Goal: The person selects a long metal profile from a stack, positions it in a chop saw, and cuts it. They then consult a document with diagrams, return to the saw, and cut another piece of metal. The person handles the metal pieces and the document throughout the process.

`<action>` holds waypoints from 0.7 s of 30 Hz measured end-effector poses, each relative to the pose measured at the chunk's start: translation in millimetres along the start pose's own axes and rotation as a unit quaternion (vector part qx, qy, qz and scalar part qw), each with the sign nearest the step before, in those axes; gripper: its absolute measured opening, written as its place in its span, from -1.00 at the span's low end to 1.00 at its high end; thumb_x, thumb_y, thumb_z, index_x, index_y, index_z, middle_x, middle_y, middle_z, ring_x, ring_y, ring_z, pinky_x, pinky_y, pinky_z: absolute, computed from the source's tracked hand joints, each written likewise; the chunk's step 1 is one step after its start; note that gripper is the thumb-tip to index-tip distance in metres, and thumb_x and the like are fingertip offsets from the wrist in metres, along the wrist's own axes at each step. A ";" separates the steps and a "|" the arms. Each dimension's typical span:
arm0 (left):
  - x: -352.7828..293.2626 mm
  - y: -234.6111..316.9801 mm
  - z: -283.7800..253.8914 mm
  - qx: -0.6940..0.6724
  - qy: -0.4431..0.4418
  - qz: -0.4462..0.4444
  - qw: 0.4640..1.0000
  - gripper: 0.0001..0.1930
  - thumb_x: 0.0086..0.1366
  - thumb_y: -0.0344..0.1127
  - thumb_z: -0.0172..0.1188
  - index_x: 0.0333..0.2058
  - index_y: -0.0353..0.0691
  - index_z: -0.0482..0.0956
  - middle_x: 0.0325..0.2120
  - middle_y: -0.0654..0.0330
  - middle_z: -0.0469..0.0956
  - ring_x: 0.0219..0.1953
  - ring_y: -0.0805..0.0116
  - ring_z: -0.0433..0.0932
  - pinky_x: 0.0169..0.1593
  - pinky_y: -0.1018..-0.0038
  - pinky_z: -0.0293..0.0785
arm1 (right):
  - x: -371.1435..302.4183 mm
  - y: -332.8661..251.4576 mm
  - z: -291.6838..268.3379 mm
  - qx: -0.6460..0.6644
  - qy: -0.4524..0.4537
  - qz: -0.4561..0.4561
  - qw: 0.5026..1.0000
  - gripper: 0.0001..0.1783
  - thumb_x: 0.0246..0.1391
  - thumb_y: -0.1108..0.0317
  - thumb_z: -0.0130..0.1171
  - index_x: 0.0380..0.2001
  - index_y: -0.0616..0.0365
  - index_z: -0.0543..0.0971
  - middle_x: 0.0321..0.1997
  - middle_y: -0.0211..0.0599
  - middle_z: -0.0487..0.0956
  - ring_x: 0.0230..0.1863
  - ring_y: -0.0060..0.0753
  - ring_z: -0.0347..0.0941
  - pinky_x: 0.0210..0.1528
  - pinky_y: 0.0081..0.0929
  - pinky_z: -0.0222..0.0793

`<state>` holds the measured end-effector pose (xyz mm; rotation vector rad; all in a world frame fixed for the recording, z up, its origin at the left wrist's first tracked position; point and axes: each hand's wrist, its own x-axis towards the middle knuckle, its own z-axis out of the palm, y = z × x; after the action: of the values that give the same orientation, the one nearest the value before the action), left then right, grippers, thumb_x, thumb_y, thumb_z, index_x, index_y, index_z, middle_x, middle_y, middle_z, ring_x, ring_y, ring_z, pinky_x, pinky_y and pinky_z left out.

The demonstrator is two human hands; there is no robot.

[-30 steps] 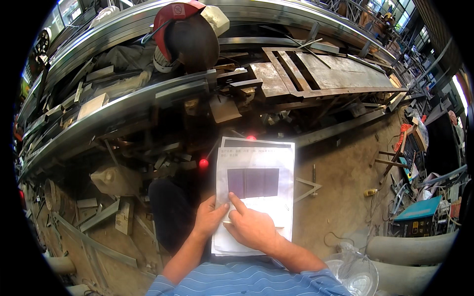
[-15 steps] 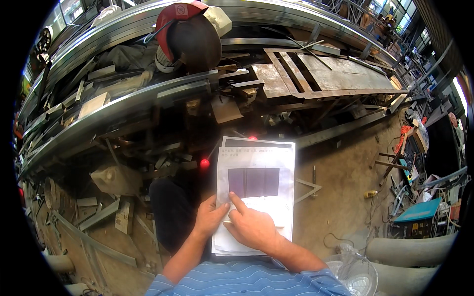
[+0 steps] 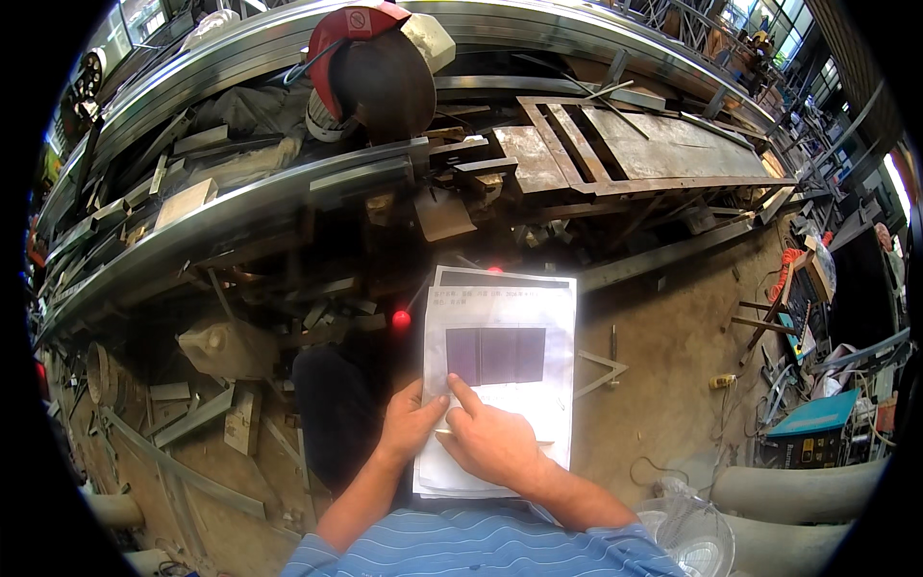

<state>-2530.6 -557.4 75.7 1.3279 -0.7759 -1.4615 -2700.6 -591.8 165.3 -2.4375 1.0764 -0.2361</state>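
Observation:
A small stack of white printed sheets point(image 3: 500, 305) lies in front of my body, with a dark purple three-panel picture point(image 3: 495, 356) on the top page. My left hand point(image 3: 411, 425) grips the stack by its left edge, thumb on top and the fingers hidden beneath. Over the lower half of the page rests my right hand point(image 3: 492, 444), its index fingertip touching the picture's lower left corner. A thin, pale pencil-like stick point(image 3: 546, 443) shows on both sides of that hand, which is closed around it. The pages below are mostly covered.
Ahead stands a cut-off saw with a red guard point(image 3: 358, 21) among long metal profiles point(image 3: 288, 192). A rusty metal frame point(image 3: 663, 144) lies to its right. Metal offcuts point(image 3: 192, 418) litter the floor at left. A teal-topped box point(image 3: 812, 413) and a wire fan guard point(image 3: 707, 543) sit at right.
The view shifts very slightly. Both hands and the sheets keep their places, and the index finger stays on the same spot.

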 end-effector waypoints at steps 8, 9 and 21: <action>-0.5 -1.0 0.1 0.014 0.004 0.004 1.000 -0.67 0.41 -0.33 0.24 0.09 -0.33 0.64 -0.13 0.19 0.71 -0.12 0.50 0.60 -0.01 0.48 0.53 | -1.4 -0.2 0.4 0.013 0.005 0.001 1.000 -0.68 0.11 0.15 0.35 -0.38 0.20 0.56 0.38 0.09 0.45 -0.38 -0.07 0.68 -0.43 -0.20 0.61; -0.3 -1.6 0.2 0.009 0.003 0.005 1.000 -0.67 0.41 -0.34 0.24 0.09 -0.33 0.63 -0.13 0.20 0.71 -0.11 0.50 0.60 -0.01 0.48 0.53 | -1.6 -0.9 -0.6 0.013 0.007 0.001 1.000 -0.68 0.11 0.15 0.35 -0.39 0.20 0.55 0.38 0.09 0.45 -0.39 -0.07 0.68 -0.43 -0.20 0.61; -0.7 -7.0 -2.2 -0.015 -0.007 0.001 1.000 -0.66 0.41 -0.37 0.23 0.11 -0.35 0.61 -0.12 0.19 0.70 -0.11 0.51 0.60 -0.02 0.49 0.53 | -2.7 -1.7 -0.6 0.018 0.038 -0.008 0.999 -0.69 0.07 0.17 0.38 -0.41 0.19 0.54 0.38 0.11 0.45 -0.41 -0.06 0.68 -0.46 -0.23 0.59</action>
<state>-2530.1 -554.1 69.0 1.2951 -0.7622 -1.4771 -2701.5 -589.0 166.7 -2.4242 1.0753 -0.3539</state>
